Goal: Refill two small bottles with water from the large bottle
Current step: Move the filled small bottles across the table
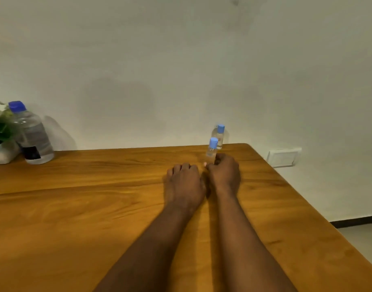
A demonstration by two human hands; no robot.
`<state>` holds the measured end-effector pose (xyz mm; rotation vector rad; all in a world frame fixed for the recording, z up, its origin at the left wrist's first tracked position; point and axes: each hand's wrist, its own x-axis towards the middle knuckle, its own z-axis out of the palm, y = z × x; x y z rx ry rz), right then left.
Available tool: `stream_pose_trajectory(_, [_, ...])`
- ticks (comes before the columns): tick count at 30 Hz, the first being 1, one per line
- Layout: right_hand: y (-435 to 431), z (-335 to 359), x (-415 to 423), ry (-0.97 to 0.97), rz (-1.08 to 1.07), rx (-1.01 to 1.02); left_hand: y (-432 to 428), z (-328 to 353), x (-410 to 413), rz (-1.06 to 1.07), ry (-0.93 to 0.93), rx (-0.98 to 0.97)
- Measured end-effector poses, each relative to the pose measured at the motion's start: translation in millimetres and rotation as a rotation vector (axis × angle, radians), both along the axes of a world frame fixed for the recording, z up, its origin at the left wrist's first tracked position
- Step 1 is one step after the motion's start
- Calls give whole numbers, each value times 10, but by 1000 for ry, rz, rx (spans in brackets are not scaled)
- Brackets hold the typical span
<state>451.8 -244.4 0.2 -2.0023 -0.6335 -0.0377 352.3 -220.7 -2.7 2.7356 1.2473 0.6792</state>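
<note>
Wooden surface point(96, 218): bare in the near half; both forearms extend across it toward the far right.

Left hand point(184, 183): knuckles up, fingers curled loosely under, resting on the surface and holding nothing visible.

Right hand point(224, 172): just beside the left, fingers wrapped round the base of the nearer small bottle point(211, 150), upright, blue cap on.

Second small bottle point(218, 137): directly behind the first, near the far edge, capped, untouched.

Large bottle point(32, 137): far left, well apart from both hands, blue cap on, beside a potted plant point(0, 131).

Step in hand, as judged: securing the first small bottle for uncapping. Advice: keep the grip low and the bottle vertical; bring the left hand to the cap; avoid knocking the bottle behind.
</note>
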Motion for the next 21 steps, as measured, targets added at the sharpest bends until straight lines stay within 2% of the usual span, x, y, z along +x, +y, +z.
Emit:
stream_pose_trajectory(9, [722,-63,559,-75,-19,-64,712,-55,644,-6,-18,73])
stream_pose_trajectory(21, [873,-109,656,-158,-43,-153,795,-73,738,-9,-1,85])
